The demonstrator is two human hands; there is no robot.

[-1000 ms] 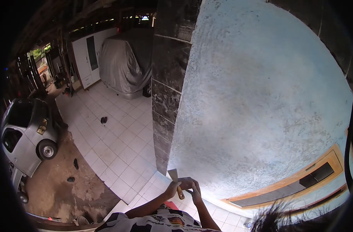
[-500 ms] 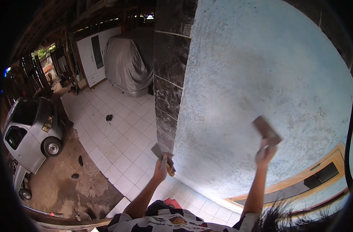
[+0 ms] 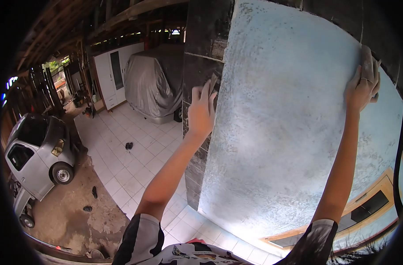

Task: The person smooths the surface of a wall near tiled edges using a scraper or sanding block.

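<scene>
A light-blue wall (image 3: 281, 115) with grey, patchy coating stands before me. My left hand (image 3: 201, 112) is raised in front of the dark tiled pillar edge (image 3: 201, 66). Its fingers close on a putty knife (image 3: 213, 83), of which a narrow part of the blade shows beside the fingertips. Up at the wall's right edge, my right hand (image 3: 362, 92) grips a flat rectangular scraper (image 3: 367, 59), held nearly edge-on close to the wall. The palm side of both hands is hidden.
Low on the wall is a wood-framed opening (image 3: 369, 205). White floor tiles (image 3: 144, 154) spread to the left, with a pair of sandals (image 3: 129, 145). Farther off are a covered vehicle (image 3: 148, 88), a white cabinet (image 3: 108, 79) and a silver van (image 3: 38, 150).
Both hands have moved up. The left rose from low by the pillar's foot to its upper part; the right went up and right to the wall's edge, carrying the scraper.
</scene>
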